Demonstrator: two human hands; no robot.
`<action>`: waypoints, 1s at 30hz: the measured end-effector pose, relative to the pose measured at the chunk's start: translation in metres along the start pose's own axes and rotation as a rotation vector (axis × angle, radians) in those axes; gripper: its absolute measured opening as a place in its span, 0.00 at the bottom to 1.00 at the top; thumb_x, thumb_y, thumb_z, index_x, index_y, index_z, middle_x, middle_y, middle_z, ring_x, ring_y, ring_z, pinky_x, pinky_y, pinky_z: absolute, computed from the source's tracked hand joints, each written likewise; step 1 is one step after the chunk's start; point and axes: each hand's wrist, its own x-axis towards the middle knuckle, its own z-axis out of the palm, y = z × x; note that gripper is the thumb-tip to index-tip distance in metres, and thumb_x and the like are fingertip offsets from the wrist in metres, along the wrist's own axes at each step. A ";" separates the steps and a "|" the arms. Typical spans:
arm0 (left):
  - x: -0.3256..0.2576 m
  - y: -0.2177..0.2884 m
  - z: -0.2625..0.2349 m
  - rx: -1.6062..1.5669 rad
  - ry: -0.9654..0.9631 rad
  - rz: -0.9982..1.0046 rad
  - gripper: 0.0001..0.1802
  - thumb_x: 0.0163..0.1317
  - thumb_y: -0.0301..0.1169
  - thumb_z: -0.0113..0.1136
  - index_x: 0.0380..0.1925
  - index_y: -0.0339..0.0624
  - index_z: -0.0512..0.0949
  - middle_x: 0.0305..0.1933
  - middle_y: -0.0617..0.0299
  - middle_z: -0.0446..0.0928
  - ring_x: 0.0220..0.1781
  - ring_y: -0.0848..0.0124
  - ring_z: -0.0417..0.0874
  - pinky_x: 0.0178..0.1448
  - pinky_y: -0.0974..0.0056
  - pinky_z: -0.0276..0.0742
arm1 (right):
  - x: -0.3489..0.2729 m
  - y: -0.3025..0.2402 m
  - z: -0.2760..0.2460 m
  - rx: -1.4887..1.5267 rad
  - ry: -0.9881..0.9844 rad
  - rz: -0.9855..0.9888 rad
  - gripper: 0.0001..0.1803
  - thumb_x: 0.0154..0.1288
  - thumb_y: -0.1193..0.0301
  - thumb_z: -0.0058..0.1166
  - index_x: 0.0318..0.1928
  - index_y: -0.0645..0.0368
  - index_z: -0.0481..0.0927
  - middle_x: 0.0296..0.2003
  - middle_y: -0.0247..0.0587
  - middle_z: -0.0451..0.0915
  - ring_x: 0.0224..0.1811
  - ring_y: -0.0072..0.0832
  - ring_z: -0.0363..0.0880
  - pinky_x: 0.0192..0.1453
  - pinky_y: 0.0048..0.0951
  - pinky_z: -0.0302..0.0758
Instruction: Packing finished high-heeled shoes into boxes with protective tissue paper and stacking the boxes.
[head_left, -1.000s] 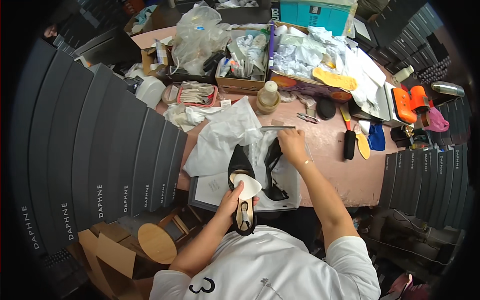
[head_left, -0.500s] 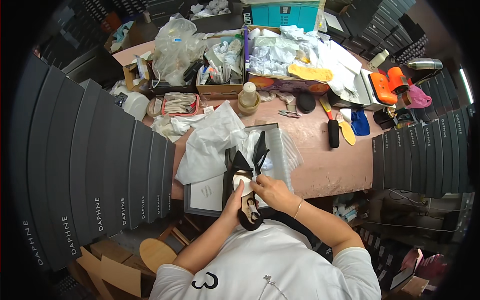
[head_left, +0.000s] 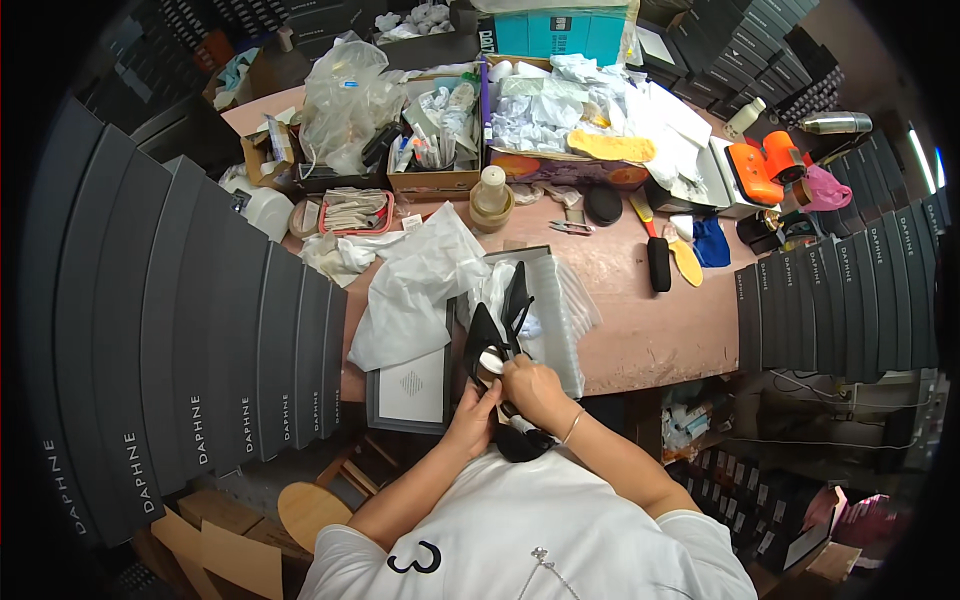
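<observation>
A black pointed slingback shoe [head_left: 481, 328] lies lengthwise between my hands, its toe away from me over an open shoe box [head_left: 556, 345]. My left hand [head_left: 474, 418] is closed on the near left side of this shoe. Curled over its middle from the right, my right hand [head_left: 538, 392] has its fingertips beside a round white pad [head_left: 490, 362] inside the shoe; they are partly hidden. A second black shoe [head_left: 516, 290] rests in the box among white wrapping. White tissue paper [head_left: 415, 295] spreads over the box's grey lid [head_left: 408, 388] on the left.
Tall stacks of dark shoe boxes [head_left: 215, 340] [head_left: 835, 290] flank the pink table [head_left: 640, 345]. At the back stand a carton of crumpled paper [head_left: 560, 110], a carton of tools [head_left: 435, 150] and a glue bottle [head_left: 491, 195]. A black-handled brush [head_left: 657, 262] and yellow insole [head_left: 686, 262] lie right.
The shoe's heel end has swung right and toward my body. My left hand has shifted lower, its thumb off the white pad. My right hand has moved slightly down and right.
</observation>
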 end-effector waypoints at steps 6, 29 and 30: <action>0.010 0.003 -0.018 -0.058 -0.027 -0.056 0.23 0.69 0.48 0.49 0.53 0.42 0.68 0.49 0.56 0.75 0.50 0.64 0.78 0.53 0.59 0.76 | -0.002 -0.006 -0.008 0.278 0.111 -0.003 0.22 0.57 0.74 0.58 0.54 0.62 0.73 0.29 0.51 0.76 0.32 0.46 0.79 0.37 0.40 0.76; -0.007 -0.010 0.004 -0.023 -0.060 -0.097 0.35 0.67 0.63 0.36 0.59 0.45 0.65 0.49 0.59 0.74 0.46 0.64 0.78 0.49 0.59 0.76 | 0.038 -0.018 -0.016 0.199 0.317 0.018 0.27 0.42 0.77 0.61 0.48 0.55 0.71 0.40 0.44 0.71 0.46 0.43 0.73 0.43 0.39 0.74; -0.009 -0.014 0.013 -0.066 0.084 -0.051 0.34 0.69 0.61 0.36 0.57 0.44 0.65 0.47 0.59 0.74 0.44 0.65 0.78 0.47 0.59 0.76 | 0.049 -0.017 -0.001 0.155 0.426 -0.066 0.38 0.39 0.78 0.61 0.58 0.54 0.69 0.48 0.46 0.71 0.48 0.45 0.72 0.47 0.41 0.73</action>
